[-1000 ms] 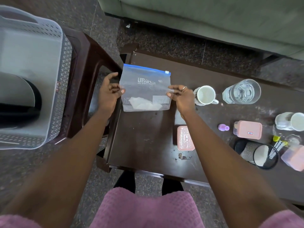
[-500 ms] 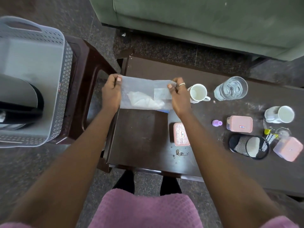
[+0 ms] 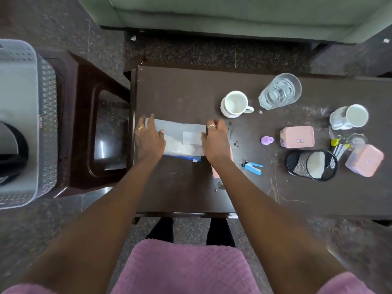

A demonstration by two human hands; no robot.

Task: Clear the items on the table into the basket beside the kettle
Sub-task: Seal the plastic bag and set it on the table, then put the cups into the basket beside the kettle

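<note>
A clear zip bag (image 3: 180,136) with a blue seal lies folded flat on the dark table (image 3: 186,96), something white inside it. My left hand (image 3: 149,137) presses on its left end and my right hand (image 3: 215,141) on its right end, fingers spread over the plastic. The grey perforated basket (image 3: 45,128) stands on a stool at the far left, with the dark kettle (image 3: 12,149) showing at the frame's left edge.
On the table to the right: two white mugs (image 3: 234,103) (image 3: 350,116), a glass of water (image 3: 280,91), two pink boxes (image 3: 297,136) (image 3: 364,160), a purple cap (image 3: 266,140), a mesh pen cup (image 3: 311,165), a blue tool (image 3: 252,166). A pink case (image 3: 215,172) lies partly under my right forearm. A green sofa (image 3: 233,15) is beyond.
The bag was held upright by its sides, then folded over and laid down on the table. Both hands now press it flat, nearer to me.
</note>
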